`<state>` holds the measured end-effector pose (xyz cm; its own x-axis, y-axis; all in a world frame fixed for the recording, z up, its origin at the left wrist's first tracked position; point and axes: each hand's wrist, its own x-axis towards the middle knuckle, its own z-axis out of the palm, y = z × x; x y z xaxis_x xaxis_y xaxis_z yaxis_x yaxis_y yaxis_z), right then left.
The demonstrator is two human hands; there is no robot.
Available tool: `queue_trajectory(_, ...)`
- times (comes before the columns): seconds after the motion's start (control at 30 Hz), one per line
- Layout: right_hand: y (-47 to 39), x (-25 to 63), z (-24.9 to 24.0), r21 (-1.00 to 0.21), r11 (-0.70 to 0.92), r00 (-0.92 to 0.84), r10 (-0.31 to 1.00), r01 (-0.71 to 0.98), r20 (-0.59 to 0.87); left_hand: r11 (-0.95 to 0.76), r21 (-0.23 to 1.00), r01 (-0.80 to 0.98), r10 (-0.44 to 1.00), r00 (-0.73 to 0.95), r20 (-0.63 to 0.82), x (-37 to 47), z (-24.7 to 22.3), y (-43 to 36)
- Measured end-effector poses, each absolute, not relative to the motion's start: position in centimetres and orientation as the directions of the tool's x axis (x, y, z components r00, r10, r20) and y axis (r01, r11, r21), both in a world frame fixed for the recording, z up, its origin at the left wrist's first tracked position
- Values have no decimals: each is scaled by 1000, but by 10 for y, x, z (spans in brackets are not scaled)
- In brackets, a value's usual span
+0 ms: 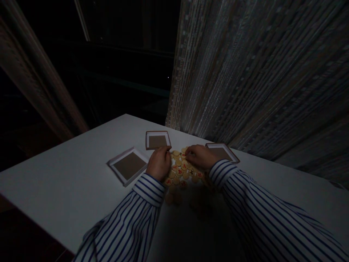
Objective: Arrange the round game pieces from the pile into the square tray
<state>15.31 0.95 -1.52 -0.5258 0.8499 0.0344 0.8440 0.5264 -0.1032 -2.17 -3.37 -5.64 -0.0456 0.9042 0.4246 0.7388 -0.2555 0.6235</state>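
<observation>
Round wooden xiangqi pieces [179,171] lie in a loose spread on the table between my hands, some with red or black characters facing up, others blank side up. At the left edge of the spread is my left hand [159,163], its fingers curled in and its fingertips mostly hidden. Over the far right part of the pieces, my right hand [201,156] has thumb and fingers drawn together close to the discs. Whatever either hand may hold is hidden or too small to make out.
Three shallow open trays surround the pieces: a left tray [111,164], a far tray [158,132] and a right tray [235,158] partly behind my right hand. The white table [68,174] ends near a curtain [218,72]. The room is dim.
</observation>
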Motion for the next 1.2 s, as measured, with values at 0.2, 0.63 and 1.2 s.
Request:
queue_trajectory(0.2,22,143,-21,-84,559,-561,828,825,5,-236,631,739,909,-60,411,-21,-57,-33)
queue_trajectory(0.63,25,148,-20,-29,519,-519,855,854,-3,-243,629,739,903,-66,425,-22,-58,-32)
queue_trajectory(1.2,28,156,-15,17,501,-501,865,865,17,-406,458,791,894,240,378,-24,-57,-9)
